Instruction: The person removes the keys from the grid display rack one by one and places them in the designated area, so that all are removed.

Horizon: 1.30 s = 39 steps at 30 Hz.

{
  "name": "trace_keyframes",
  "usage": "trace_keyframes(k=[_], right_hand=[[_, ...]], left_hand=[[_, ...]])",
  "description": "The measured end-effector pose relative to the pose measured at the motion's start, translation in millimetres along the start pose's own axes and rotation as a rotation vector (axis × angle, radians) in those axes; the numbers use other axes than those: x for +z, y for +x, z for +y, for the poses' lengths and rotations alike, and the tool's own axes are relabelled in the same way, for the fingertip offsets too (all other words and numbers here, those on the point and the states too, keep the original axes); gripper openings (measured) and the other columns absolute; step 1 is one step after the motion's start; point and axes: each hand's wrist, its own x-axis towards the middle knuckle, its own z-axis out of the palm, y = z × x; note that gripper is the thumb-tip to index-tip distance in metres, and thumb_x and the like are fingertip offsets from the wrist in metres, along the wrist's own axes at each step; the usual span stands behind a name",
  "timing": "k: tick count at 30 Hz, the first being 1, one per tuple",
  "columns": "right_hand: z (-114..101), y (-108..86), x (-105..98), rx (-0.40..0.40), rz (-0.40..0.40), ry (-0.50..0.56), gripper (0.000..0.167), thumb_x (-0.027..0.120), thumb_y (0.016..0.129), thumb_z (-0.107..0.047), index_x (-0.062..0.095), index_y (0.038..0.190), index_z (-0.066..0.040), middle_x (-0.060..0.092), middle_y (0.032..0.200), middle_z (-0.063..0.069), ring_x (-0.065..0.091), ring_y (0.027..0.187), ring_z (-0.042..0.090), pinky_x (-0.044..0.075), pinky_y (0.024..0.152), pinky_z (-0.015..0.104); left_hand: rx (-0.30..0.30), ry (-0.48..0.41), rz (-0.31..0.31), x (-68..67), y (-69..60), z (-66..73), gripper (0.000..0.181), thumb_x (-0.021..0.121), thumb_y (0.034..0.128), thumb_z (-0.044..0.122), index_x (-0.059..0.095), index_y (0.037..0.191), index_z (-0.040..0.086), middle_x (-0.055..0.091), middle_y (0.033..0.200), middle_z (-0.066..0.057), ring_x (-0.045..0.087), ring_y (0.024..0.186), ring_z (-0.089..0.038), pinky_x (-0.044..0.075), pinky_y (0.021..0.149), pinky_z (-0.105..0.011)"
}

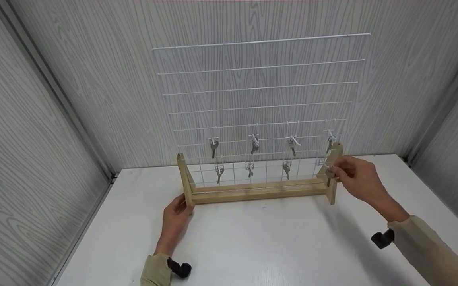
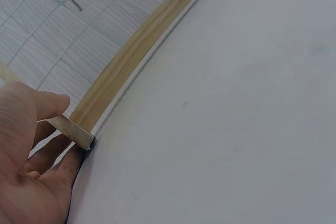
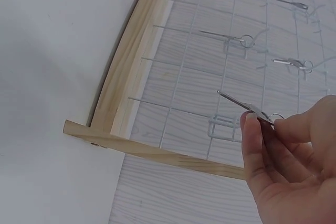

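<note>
A white wire grid rack (image 1: 261,106) stands in a wooden base (image 1: 261,194). At its lower left corner, my left hand (image 1: 176,218) grips the end of the wooden side piece (image 2: 73,132), thumb on one side and fingers on the other. Near the rack's right side piece, my right hand (image 1: 358,178) pinches a silver key (image 3: 247,106) by its head, with a small ring (image 3: 276,116) attached. Close by the key is a wire hook (image 3: 223,125) on the grid, apart from it in the right wrist view. Other keys (image 1: 287,170) hang from hooks in two rows.
The rack stands on a white table (image 1: 261,246), near its back edge. Behind rises a grey wood-grain panel (image 1: 94,99), with more panels at left and right. Black wrist mounts (image 1: 383,239) sit at both sleeves.
</note>
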Motion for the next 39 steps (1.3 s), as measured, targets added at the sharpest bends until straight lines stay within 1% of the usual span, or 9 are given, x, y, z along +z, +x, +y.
trace_keyframes(k=[3, 8, 15, 19, 23, 25, 30, 34, 39], right_hand=[[-2, -1.1, 1, 0.000, -0.008, 0.000, 0.008, 0.068, 0.103, -0.003, 0.074, 0.109, 0.000, 0.081, 0.099, 0.015, 0.077, 0.081, 0.018, 0.062, 0.070, 0.015], [-8, -2.3, 4, -0.003, -0.015, 0.013, 0.010, 0.067, 0.104, -0.001, 0.074, 0.111, 0.001, 0.079, 0.101, 0.017, 0.074, 0.078, 0.009, 0.060, 0.069, 0.014], [-21, -1.3, 12, 0.021, -0.052, 0.048, 0.009, 0.067, 0.104, -0.004, 0.074, 0.110, -0.002, 0.080, 0.102, 0.015, 0.074, 0.082, 0.008, 0.062, 0.072, 0.017], [-32, 0.8, 19, 0.044, -0.079, 0.080, 0.010, 0.068, 0.105, -0.006, 0.075, 0.110, -0.003, 0.080, 0.103, 0.015, 0.076, 0.083, 0.014, 0.063, 0.074, 0.020], [-40, 2.9, 28, 0.033, -0.091, 0.108, 0.010, 0.069, 0.104, -0.008, 0.076, 0.109, -0.004, 0.080, 0.102, 0.014, 0.077, 0.085, 0.022, 0.063, 0.074, 0.019], [-43, 4.2, 33, 0.026, -0.095, 0.119, 0.009, 0.070, 0.104, -0.008, 0.077, 0.109, -0.004, 0.079, 0.102, 0.013, 0.078, 0.084, 0.023, 0.062, 0.073, 0.018], [-48, 8.3, 46, 0.005, -0.121, 0.168, 0.009, 0.070, 0.103, -0.006, 0.077, 0.108, -0.003, 0.079, 0.101, 0.012, 0.077, 0.082, 0.017, 0.066, 0.074, 0.027], [-52, 11.1, 56, -0.016, -0.138, 0.185, 0.009, 0.069, 0.104, -0.004, 0.076, 0.108, -0.002, 0.080, 0.099, 0.013, 0.077, 0.083, 0.021, 0.066, 0.073, 0.026], [-60, 14.5, 70, -0.051, -0.144, 0.169, 0.009, 0.069, 0.102, 0.000, 0.076, 0.107, -0.001, 0.080, 0.096, 0.012, 0.078, 0.083, 0.029, 0.065, 0.071, 0.026]], left_hand=[[0.005, 0.004, 0.001, -0.4, 0.2, -0.1, 0.056, 0.069, 0.1046, 0.015, 0.051, 0.157, 0.004, 0.056, 0.156, -0.021, 0.056, 0.144, -0.037, 0.055, 0.114, -0.045], [0.033, 0.007, 0.004, -0.7, 0.3, -0.3, 0.055, 0.071, 0.1042, 0.016, 0.054, 0.154, 0.003, 0.059, 0.153, -0.021, 0.058, 0.142, -0.036, 0.056, 0.113, -0.043], [0.034, 0.023, -0.001, 0.4, -0.5, 0.4, 0.055, 0.070, 0.1043, 0.017, 0.053, 0.155, 0.004, 0.058, 0.155, -0.020, 0.057, 0.143, -0.035, 0.054, 0.115, -0.043], [0.031, 0.005, -0.004, 1.0, -0.8, -0.4, 0.055, 0.070, 0.1041, 0.016, 0.054, 0.155, 0.005, 0.057, 0.156, -0.019, 0.056, 0.144, -0.035, 0.053, 0.116, -0.043], [0.035, 0.001, -0.002, 1.5, -1.7, 0.2, 0.055, 0.071, 0.1038, 0.016, 0.054, 0.155, 0.005, 0.057, 0.156, -0.018, 0.055, 0.145, -0.034, 0.051, 0.118, -0.043], [0.039, -0.002, 0.000, 1.5, -1.8, 0.3, 0.055, 0.071, 0.1034, 0.015, 0.054, 0.155, 0.005, 0.058, 0.156, -0.018, 0.055, 0.145, -0.034, 0.050, 0.119, -0.043], [0.039, -0.022, -0.003, 0.3, -1.6, -1.1, 0.054, 0.071, 0.1033, 0.014, 0.055, 0.154, 0.005, 0.058, 0.156, -0.018, 0.055, 0.146, -0.034, 0.049, 0.120, -0.043], [0.042, -0.014, 0.001, -0.7, -1.6, -1.9, 0.053, 0.071, 0.1035, 0.013, 0.056, 0.153, 0.004, 0.059, 0.154, -0.019, 0.057, 0.144, -0.036, 0.054, 0.115, -0.042], [0.046, -0.014, 0.011, -2.8, -1.8, -2.8, 0.052, 0.072, 0.1028, 0.012, 0.058, 0.152, 0.005, 0.061, 0.152, -0.019, 0.059, 0.141, -0.035, 0.058, 0.109, -0.038]])
